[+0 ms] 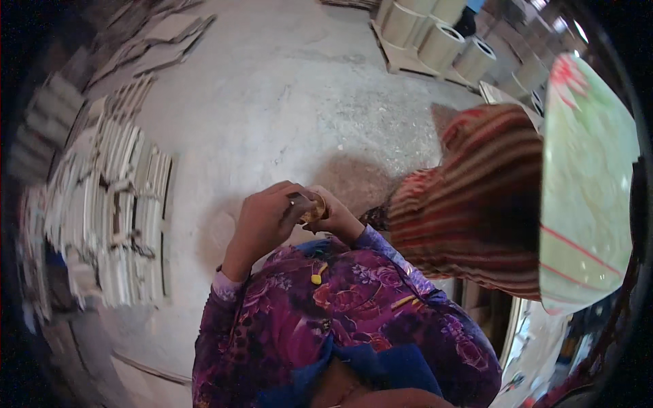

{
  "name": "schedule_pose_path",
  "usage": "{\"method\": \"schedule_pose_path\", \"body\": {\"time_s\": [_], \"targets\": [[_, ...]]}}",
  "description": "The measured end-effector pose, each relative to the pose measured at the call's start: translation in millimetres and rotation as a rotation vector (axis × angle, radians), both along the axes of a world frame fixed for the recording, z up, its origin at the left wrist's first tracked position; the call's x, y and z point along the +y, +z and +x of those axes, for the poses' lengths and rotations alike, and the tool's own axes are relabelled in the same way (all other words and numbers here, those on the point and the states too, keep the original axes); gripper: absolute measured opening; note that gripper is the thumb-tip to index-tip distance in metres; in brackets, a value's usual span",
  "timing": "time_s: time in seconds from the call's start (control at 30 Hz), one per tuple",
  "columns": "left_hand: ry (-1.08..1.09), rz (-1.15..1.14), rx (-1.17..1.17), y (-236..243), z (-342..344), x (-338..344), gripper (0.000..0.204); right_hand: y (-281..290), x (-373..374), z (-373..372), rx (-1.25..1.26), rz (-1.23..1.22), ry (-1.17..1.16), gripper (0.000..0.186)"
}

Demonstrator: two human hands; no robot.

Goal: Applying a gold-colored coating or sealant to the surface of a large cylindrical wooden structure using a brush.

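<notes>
In front of my chest, my two hands meet, with fingers bent inward. Between them is a small round gold-amber thing [315,210], ring-like at its edge; its kind cannot be made out. My left hand [269,212] curls over it from the left, with something dark at the fingers. My right hand [338,216] closes round it from the other side, thumb below. The fingers hide part of it. My purple flowered sleeves and top [340,292] lie just beneath the hands.
Close on my right stands another person in a brown and red striped top [469,197], under a glossy pale green hat-like cover [585,183]. Stacked pale boards [112,217] stand at left. Large cylinders [439,44] sit on a pallet at far right, on the concrete floor [258,88].
</notes>
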State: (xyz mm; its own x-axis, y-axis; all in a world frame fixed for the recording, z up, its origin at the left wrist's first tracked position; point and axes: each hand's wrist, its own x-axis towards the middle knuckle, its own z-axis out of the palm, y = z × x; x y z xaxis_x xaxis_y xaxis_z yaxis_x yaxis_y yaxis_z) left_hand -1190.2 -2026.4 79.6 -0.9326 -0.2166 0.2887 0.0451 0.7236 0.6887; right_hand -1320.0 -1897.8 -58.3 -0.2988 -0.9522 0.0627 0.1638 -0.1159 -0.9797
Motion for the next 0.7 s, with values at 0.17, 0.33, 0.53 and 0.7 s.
{"method": "schedule_pose_path", "body": {"time_s": [0.17, 0.33, 0.53, 0.7], "targets": [[-0.05, 0.144, -0.034, 21.8, -31.0, -106.0, 0.011, 31.4, -92.1, -10.8, -0.264, 0.085, -0.001, 0.068], [-0.144, 0.054, -0.053, 7.2, -99.9, -171.6, 0.01, 19.9, -152.4, -56.2, -0.31, 0.048, -0.045, 0.07], [-0.277, 0.09, 0.033, -12.9, -230.6, -223.0, 0.01, 14.2, -205.1, -166.4, -0.391, 0.021, -0.143, 0.068], [-0.354, -0.023, -0.112, -17.2, -372.1, -241.9, 0.009, 18.5, -205.5, -299.2, -0.337, -0.024, -0.089, 0.056]]}}
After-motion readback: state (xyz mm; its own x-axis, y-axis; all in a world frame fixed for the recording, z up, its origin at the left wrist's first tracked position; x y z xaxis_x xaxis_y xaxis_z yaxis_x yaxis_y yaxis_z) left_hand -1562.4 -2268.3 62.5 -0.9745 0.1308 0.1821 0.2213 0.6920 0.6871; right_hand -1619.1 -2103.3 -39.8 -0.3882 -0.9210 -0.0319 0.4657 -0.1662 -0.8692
